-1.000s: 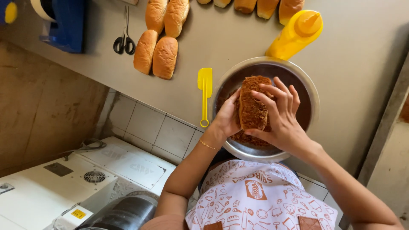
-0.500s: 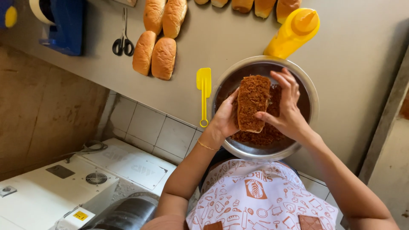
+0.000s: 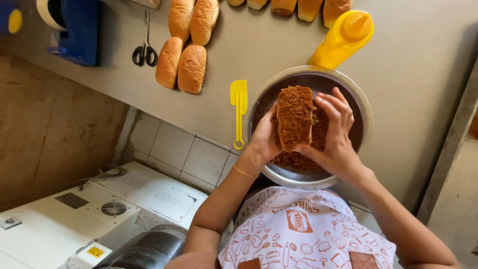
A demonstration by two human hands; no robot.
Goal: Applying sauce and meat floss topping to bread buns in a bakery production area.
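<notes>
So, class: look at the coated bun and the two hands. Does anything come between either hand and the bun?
Nothing visible does. The left hand and the right hand both touch the coated bun directly, one on each side, holding it above the crumbs in the metal bowl. The yellow spatula lies apart on the counter, left of the bowl.

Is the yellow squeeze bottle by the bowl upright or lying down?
Lying down, it seems. The yellow squeeze bottle shows its whole side, nozzle cap pointing away from the metal bowl.

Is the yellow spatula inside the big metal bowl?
No, the yellow plastic spatula lies on the grey counter, beside the round metal bowl.
</notes>
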